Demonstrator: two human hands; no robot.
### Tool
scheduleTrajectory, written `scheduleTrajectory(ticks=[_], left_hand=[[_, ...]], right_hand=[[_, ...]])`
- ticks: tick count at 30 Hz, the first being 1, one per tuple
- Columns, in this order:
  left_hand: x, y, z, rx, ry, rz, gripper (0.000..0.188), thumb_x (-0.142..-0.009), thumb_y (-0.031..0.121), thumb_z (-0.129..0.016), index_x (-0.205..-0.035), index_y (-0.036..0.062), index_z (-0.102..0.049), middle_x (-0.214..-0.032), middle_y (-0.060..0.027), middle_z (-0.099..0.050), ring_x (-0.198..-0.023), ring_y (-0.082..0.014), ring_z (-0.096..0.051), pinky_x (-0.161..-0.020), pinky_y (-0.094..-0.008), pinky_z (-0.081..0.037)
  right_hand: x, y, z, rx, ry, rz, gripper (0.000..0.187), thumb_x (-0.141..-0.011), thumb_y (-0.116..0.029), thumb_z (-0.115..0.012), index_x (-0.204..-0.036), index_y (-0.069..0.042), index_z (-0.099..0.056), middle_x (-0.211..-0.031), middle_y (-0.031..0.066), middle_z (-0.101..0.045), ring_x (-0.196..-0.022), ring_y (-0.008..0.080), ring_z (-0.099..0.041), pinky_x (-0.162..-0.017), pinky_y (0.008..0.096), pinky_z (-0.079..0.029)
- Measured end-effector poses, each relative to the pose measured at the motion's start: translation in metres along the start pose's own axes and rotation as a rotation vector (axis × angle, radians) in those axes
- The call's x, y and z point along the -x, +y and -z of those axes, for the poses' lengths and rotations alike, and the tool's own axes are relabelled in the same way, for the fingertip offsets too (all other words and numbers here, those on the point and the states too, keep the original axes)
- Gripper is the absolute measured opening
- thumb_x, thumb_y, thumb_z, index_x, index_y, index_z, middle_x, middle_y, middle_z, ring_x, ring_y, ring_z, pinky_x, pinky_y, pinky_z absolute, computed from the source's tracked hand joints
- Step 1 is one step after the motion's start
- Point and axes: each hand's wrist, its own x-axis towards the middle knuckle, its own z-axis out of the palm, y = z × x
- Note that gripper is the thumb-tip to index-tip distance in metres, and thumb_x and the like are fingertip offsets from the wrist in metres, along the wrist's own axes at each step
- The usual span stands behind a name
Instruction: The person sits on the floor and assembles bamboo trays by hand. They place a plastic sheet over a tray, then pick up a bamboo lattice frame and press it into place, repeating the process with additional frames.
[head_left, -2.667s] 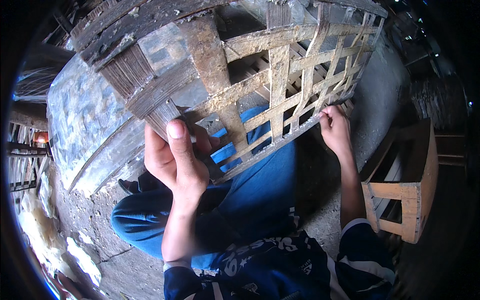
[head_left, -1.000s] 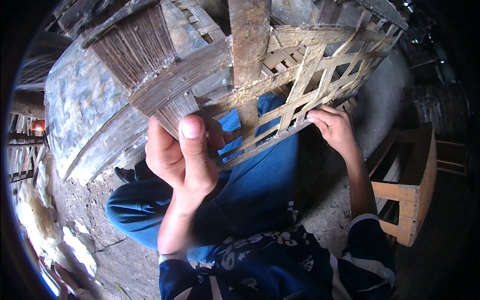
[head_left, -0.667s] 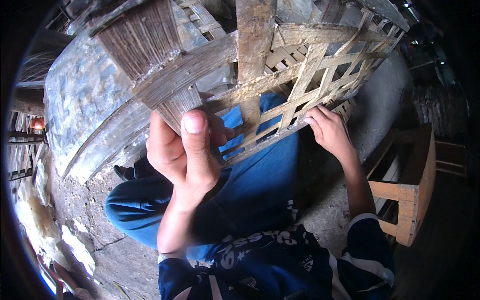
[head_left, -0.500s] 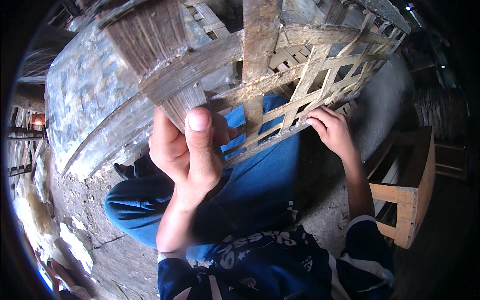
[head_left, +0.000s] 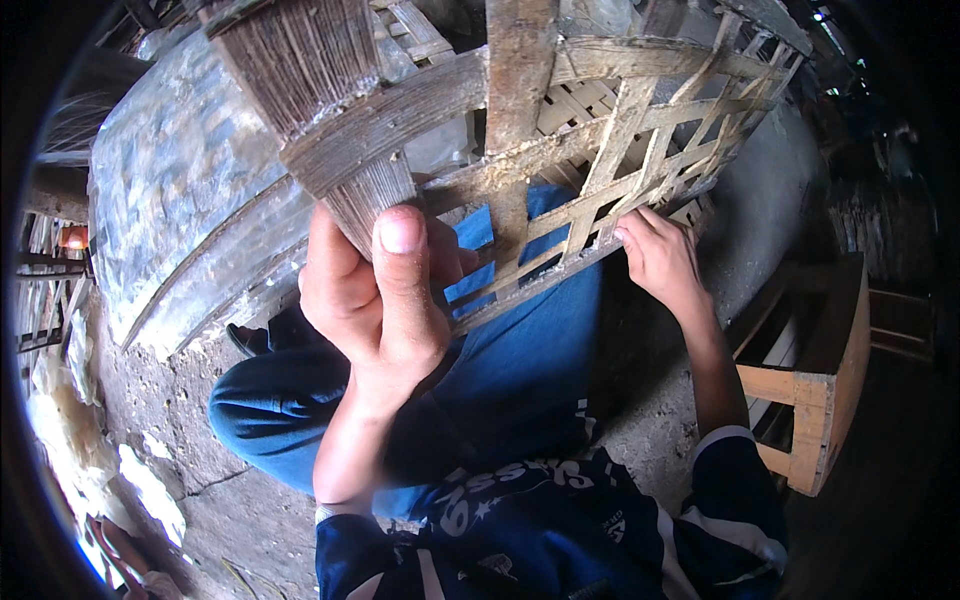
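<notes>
A weathered, open-lattice bamboo basket [head_left: 520, 80] leans over my lap, its flat strips crusted with pale dirt. My left hand [head_left: 375, 300] is closed around the lower end of a wide grey strip [head_left: 372, 195], thumb in front and fingers partly hidden behind it. At the basket's lower edge, my right hand [head_left: 662, 258] is closed, thumb and fingers pinching the thin rim strip [head_left: 540, 288]. Through the gaps between strips show my blue trousers [head_left: 500, 370].
On the left stands a large basket covered with cloudy plastic [head_left: 190, 190]. A wooden stool-like frame [head_left: 812, 390] is at the right. White plastic scraps [head_left: 155, 495] lie on the rough concrete floor [head_left: 240, 515]. Another person's limb [head_left: 120, 545] shows at lower left.
The basket has shifted very slightly, its right part a little up and leftward. My right hand has moved slightly with it; both hands keep their hold.
</notes>
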Motion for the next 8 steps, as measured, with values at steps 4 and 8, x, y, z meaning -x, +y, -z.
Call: scheduleTrajectory(ticks=[4, 8], left_hand=[[-0.001, -0.003, -0.001, 0.034, 0.017, 0.006, 0.038, -0.110, 0.037, -0.050, -0.115, 0.0002, -0.052, -0.071, -0.0087, -0.060, -0.053, -0.0119, -0.053, -0.050, -0.0267, -0.048], [-0.001, -0.007, 0.003, 0.010, 0.014, -0.020, 0.038, -0.109, 0.038, -0.051, -0.116, 0.0006, -0.052, -0.074, -0.0100, -0.061, -0.053, -0.0128, -0.053, -0.050, -0.0276, -0.049]], right_hand=[[0.011, 0.007, -0.013, -0.352, 0.146, -0.079, 0.006, -0.101, -0.011, -0.059, -0.103, -0.006, -0.062, -0.088, 0.0109, -0.066, -0.076, 0.0328, -0.067, -0.071, 0.0392, -0.052], [0.046, 0.050, -0.030, -1.171, 0.137, -0.331, 0.014, -0.109, -0.021, -0.052, -0.115, -0.012, -0.060, -0.090, 0.0053, -0.070, -0.079, 0.0295, -0.068, -0.075, 0.0351, -0.054]])
